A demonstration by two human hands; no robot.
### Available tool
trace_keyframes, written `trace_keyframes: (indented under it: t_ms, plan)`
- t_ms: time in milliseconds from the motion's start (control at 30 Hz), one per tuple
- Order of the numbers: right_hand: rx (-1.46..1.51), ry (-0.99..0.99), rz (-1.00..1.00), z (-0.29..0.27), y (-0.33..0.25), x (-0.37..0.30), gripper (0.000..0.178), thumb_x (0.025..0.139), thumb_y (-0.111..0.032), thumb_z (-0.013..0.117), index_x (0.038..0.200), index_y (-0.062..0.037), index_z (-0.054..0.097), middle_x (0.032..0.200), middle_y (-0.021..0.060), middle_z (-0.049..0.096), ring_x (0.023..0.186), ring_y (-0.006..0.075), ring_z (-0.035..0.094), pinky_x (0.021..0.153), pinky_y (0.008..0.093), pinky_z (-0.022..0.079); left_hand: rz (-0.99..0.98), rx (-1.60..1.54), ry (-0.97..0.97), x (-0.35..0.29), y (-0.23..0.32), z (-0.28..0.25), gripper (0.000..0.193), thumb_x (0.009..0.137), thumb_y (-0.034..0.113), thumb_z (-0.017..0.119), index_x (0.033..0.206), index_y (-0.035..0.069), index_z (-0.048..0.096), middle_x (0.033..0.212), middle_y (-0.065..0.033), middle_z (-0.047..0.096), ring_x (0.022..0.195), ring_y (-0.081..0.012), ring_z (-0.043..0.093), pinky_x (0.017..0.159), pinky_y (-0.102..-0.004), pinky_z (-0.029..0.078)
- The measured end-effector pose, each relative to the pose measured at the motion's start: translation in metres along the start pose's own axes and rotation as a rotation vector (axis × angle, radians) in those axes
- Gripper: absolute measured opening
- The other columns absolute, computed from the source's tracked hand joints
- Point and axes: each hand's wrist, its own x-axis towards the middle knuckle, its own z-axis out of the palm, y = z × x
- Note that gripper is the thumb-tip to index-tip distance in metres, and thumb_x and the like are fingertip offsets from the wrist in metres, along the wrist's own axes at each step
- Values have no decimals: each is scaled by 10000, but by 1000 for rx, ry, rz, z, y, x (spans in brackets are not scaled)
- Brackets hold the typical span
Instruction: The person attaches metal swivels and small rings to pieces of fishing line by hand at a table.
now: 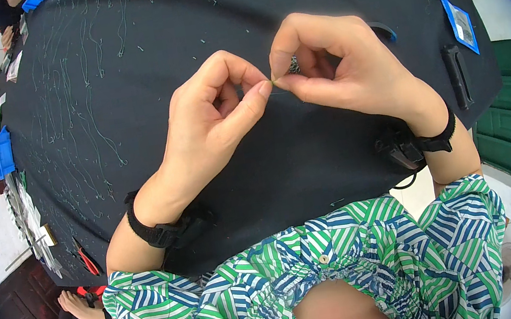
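Above the middle of the black cloth, my left hand (212, 110) and my right hand (340, 63) meet fingertip to fingertip. Thumb and forefinger of each are pinched together. A thin greenish thread (272, 83) shows where the tips come together; most of it is hidden by the fingers. Behind the curled fingers of my right hand, a small patterned grey thing shows in part, too covered to name. Black bands with small dark devices circle both my wrists.
Many thin green threads (92, 110) lie in rows on the black cloth (257, 172) at the left. Red-handled pliers (88, 261) rest near the left edge. A blue packet (460, 25) and a black holder (457, 77) lie at right. Other people's arms show around the table.
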Motion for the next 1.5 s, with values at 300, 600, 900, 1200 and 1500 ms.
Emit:
trace_keyframes:
  t_ms: [300, 600, 900, 1200, 1500]
  plan:
    - [-35, 2, -41, 0, 4, 1, 114, 773, -49, 658, 866, -50, 591, 754, 27, 607, 547, 94, 525, 500, 239, 415, -3, -12, -17, 0, -2, 0, 104, 926, 131, 625, 925, 39, 576, 761, 74, 507, 638, 14, 397, 553, -154, 286]
    - [-23, 16, -43, 0, 4, 1, 102, 788, -68, 659, 869, -52, 600, 756, 23, 613, 558, 94, 539, 508, 235, 423, -22, -24, -7, 0, -2, 0, 112, 928, 140, 622, 929, 36, 583, 771, 69, 520, 658, 5, 418, 576, -162, 313]
    - [-41, 10, -46, -1, 4, 1, 101, 794, -81, 663, 875, -57, 609, 756, 22, 615, 564, 95, 537, 513, 233, 421, 60, -94, 69, 2, -12, 4, 126, 888, 137, 656, 890, 21, 608, 637, 72, 476, 543, -2, 346, 490, -182, 285]
    - [-47, -14, -53, -2, 9, 2, 109, 815, -112, 672, 892, -41, 642, 771, 32, 612, 570, 98, 527, 514, 237, 415, 53, -97, 74, 2, -8, 4, 131, 891, 138, 655, 895, 17, 606, 648, 67, 486, 550, -3, 353, 492, -179, 283]
    - [0, -14, 68, -4, 7, 2, 112, 841, -132, 663, 874, -25, 648, 747, 35, 605, 599, 100, 539, 546, 237, 424, 70, -106, 92, 3, -10, 4, 127, 894, 138, 651, 895, 19, 606, 654, 66, 492, 555, -4, 360, 496, -178, 287]
